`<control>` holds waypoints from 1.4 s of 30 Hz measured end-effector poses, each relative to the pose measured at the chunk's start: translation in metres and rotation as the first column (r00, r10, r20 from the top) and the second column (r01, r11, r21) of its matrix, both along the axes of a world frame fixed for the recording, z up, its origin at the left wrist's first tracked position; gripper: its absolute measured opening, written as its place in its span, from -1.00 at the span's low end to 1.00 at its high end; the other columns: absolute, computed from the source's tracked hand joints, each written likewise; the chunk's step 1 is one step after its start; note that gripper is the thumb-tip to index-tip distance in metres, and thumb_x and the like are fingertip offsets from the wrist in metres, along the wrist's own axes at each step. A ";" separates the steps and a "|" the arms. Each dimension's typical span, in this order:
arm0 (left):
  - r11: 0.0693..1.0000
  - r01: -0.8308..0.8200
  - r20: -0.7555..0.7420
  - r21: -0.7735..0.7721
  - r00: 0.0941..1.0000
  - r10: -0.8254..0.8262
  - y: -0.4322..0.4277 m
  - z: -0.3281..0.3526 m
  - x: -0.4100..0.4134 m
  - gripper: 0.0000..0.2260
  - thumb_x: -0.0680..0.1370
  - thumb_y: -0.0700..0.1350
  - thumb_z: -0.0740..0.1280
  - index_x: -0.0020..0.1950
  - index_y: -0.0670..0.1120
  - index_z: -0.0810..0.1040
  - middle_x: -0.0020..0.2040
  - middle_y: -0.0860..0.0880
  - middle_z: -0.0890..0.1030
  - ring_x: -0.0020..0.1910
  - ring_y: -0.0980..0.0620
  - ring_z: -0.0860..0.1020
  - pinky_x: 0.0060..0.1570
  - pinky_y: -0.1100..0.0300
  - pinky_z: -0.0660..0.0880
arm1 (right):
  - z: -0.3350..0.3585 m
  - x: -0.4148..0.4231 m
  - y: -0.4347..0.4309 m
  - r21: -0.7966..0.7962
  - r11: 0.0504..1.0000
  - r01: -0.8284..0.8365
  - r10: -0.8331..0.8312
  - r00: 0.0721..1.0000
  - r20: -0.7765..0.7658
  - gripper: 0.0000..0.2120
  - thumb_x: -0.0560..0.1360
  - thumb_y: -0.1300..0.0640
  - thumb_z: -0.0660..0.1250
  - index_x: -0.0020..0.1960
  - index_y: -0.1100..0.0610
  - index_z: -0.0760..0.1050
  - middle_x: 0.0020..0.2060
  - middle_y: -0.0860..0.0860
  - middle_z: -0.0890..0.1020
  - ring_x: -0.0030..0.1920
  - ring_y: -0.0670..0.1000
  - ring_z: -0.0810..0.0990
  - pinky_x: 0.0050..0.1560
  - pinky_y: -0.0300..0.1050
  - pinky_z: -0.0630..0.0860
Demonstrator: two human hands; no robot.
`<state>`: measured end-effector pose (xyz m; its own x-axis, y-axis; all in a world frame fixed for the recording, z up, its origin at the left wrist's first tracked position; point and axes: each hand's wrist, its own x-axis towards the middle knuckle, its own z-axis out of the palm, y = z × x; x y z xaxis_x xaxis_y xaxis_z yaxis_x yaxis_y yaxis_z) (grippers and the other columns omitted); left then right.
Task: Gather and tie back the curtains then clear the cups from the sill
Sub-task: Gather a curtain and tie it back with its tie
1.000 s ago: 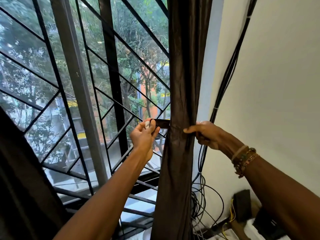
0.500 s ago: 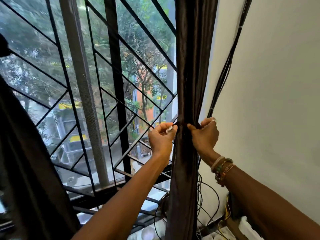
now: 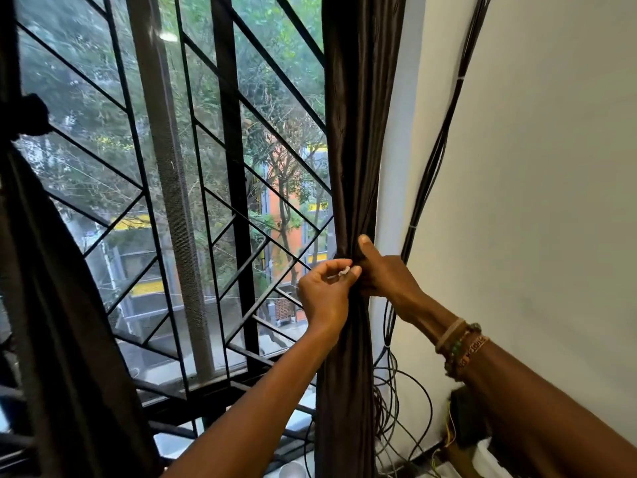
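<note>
The dark brown right curtain (image 3: 362, 132) hangs gathered into a narrow bundle beside the white wall. My left hand (image 3: 325, 294) pinches a small white end of the tie-back at the curtain's left edge. My right hand (image 3: 387, 274) grips the bundle from the right at the same height, thumb pointing up against the fabric. The tie-back band itself is mostly hidden between my hands. A second dark curtain (image 3: 51, 305) hangs at the left, knotted high up. A white cup (image 3: 292, 470) shows at the bottom edge on the sill.
A black metal window grille (image 3: 238, 201) with diagonal bars fills the window. A bundle of black cables (image 3: 431, 167) runs down the wall right of the curtain and loops loosely near the floor (image 3: 396, 408). The white wall (image 3: 551, 201) lies to the right.
My hands have closed in from either side of the curtain until they meet at its front. The dark band seen stretched to the left earlier is now hidden between them.
</note>
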<state>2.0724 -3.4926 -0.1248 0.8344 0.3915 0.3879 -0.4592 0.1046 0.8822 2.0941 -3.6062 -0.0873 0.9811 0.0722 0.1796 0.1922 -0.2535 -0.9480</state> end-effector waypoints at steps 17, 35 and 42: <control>0.737 -0.430 0.372 0.522 0.892 0.257 0.022 -0.030 0.006 -0.84 0.48 -0.27 0.48 0.02 -0.08 0.69 -0.08 0.04 0.64 -0.10 0.15 0.58 -0.07 0.20 0.54 | 0.034 0.006 -0.003 -0.051 0.978 -0.201 0.183 0.954 -0.236 -0.79 0.62 0.05 0.30 -0.04 0.18 0.59 -0.10 0.19 0.70 -0.24 0.06 0.68 -0.19 -0.07 0.62; 0.877 -0.244 0.187 0.414 0.966 0.180 0.038 0.029 0.036 -0.94 0.54 -0.18 0.41 -0.01 -0.12 0.65 -0.11 -0.07 0.67 -0.20 0.09 0.65 -0.18 0.18 0.62 | 0.014 0.038 -0.018 -0.834 0.542 0.107 0.516 0.741 0.430 -0.71 0.59 -0.03 0.04 0.09 0.08 0.46 -0.11 0.01 0.57 -0.16 0.05 0.56 -0.10 0.04 0.52; 0.922 0.046 0.169 0.385 0.978 -0.119 0.034 0.013 0.036 -0.73 0.54 -0.23 0.41 0.11 0.11 0.54 0.07 0.02 0.67 0.08 0.12 0.63 0.11 0.06 0.60 | 0.001 0.041 -0.020 -0.500 0.863 0.078 0.216 0.836 0.505 -0.54 0.67 -0.10 0.12 -0.24 0.18 0.49 -0.39 -0.03 0.52 -0.38 -0.07 0.52 -0.29 -0.04 0.44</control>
<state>2.1080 -3.4591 -0.1113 0.7560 0.1186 0.6438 -0.6224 -0.1744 0.7630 2.1354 -3.6266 -0.0867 0.7278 0.3567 0.5857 0.6562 -0.6104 -0.4436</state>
